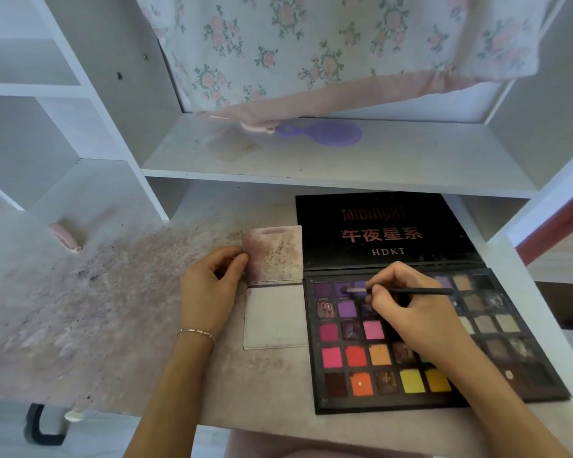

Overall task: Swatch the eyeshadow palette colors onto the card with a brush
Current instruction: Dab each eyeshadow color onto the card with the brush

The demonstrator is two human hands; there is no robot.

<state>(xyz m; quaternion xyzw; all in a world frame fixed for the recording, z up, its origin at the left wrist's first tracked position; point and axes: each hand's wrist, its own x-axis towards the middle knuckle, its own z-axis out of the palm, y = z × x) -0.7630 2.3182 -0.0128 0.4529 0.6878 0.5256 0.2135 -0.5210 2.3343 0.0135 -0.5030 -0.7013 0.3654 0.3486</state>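
Observation:
A black eyeshadow palette [351, 403] lies open on the desk at the right, its lid flat behind it with pink lettering. My right hand [407, 302] grips a thin black brush [420, 291] and rests over the pans. The brush tip touches a purple pan in the top row. Left of the palette lies the card [275, 317], a folded white piece with its stained upper flap [273, 254] open. My left hand [212, 285] pinches the left edge of that flap between thumb and fingers.
The desk top [113, 292] is dusted with pink and dark powder stains. A white shelf [311, 160] above holds a purple hand mirror [325, 133] under hanging floral cloth. White cubby dividers stand at the left. A pink object [65, 238] lies by them.

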